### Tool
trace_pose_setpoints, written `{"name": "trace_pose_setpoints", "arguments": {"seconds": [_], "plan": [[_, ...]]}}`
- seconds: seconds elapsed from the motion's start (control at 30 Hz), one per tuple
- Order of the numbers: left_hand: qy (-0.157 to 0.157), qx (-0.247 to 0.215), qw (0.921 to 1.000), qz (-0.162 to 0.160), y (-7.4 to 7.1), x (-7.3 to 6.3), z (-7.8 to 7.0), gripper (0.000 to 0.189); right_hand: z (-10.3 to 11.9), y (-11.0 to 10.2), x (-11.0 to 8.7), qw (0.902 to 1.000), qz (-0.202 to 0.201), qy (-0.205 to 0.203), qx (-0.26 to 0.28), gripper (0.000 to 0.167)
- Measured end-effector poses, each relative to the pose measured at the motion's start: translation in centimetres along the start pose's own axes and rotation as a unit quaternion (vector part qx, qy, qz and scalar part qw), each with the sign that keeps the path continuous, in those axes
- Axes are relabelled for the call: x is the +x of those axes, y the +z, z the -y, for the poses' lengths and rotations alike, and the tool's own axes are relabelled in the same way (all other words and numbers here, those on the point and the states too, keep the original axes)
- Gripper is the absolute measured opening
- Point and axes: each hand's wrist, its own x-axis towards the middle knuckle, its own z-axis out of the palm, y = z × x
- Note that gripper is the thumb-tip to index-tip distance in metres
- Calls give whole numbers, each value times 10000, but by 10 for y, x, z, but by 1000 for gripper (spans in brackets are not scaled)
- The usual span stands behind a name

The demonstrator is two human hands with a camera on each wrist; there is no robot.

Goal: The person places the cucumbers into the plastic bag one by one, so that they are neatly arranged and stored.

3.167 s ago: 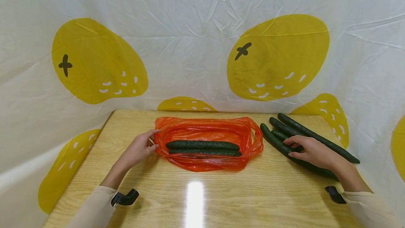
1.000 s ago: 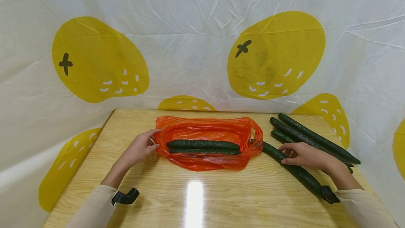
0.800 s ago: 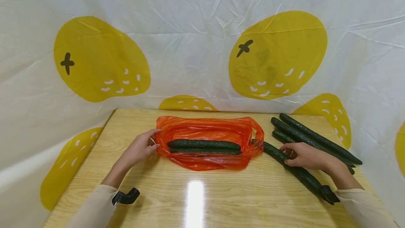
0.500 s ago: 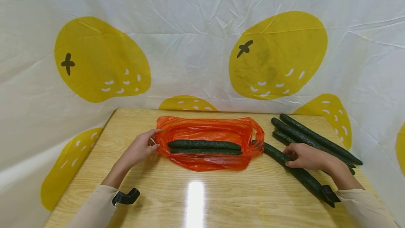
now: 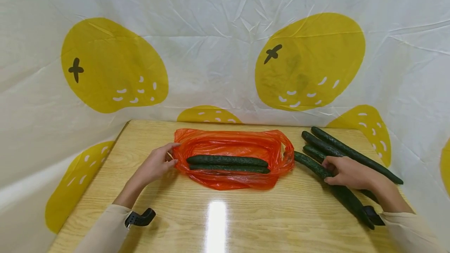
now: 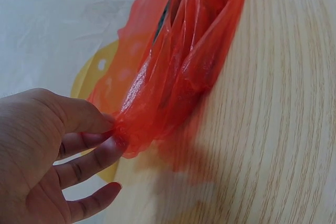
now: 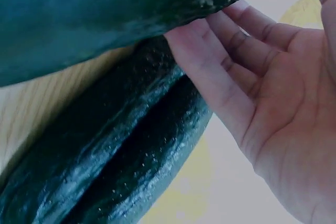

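Note:
A red plastic bag [image 5: 225,181] lies on the table with its mouth spread wide and two dark green cucumbers [image 5: 228,161] side by side in it. My left hand [image 5: 154,167] pinches the bag's left end between thumb and fingers, clearer in the left wrist view, where the bunched film [image 6: 144,124] meets the fingertips. To the right, my right hand [image 5: 349,171] grips a long cucumber [image 5: 349,204] around its middle. In the right wrist view the fingers reach under this cucumber [image 7: 94,19]. Its far end comes up to the bag's right handle.
Several loose cucumbers [image 5: 355,154] lie together behind my right hand at the table's right side, partly covered by the hand and forearm. A pale curtain [image 5: 211,69] with yellow fruit prints hangs behind and beside the wooden table [image 5: 168,225].
My right hand has drawn one cucumber from the pile toward the front left, its tip reaching the bag handle, then shifted slightly back to the right. The left hand has stayed at the bag.

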Motion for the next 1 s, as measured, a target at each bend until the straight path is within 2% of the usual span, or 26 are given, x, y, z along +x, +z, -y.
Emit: {"name": "trace_pose_setpoints", "arguments": {"seconds": [0.33,0.6,0.77,1.0], "plan": [[-30,1,10000,8,-1,0,-3,55,1,-12,-1,9995,-197,-244,-71,41],[8,-41,10000,12,-1,-1,-3,54,-2,-22,-5,9992,-374,-152,-10,42],[9,11,10000,5,-1,0,-2,54,-1,-30,-6,9960,-789,-236,-343,38],[16,29,10000,4,-1,0,-2,55,9,-45,-4,9898,-1255,-321,-593,41]]}}
